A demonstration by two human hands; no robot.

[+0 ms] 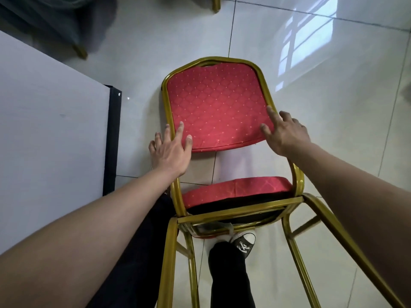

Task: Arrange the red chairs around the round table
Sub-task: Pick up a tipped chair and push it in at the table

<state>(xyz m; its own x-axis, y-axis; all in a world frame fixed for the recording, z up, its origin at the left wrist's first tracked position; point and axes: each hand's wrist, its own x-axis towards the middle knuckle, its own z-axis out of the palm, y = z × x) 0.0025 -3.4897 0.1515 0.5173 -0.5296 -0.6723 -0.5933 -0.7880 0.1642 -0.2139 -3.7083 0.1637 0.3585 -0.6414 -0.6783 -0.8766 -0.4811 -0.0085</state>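
Two hands reach out with fingers spread: the left hand (171,150) and right hand (284,133) lie flat on the red chair (218,107) back.

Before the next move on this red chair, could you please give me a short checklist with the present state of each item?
1. Left hand on the red chair: not ok, fingers are spread at the backrest's left edge, not yet gripping.
2. Right hand on the backrest: not ok, fingers lie straight at its right edge.
3. Chair stance: cannot tell; the gold frame looks tilted, its leg ends are out of view.
4. Feet: not ok, a shoe lies under the seat.
5. Round table: cannot tell; only a white surface shows.
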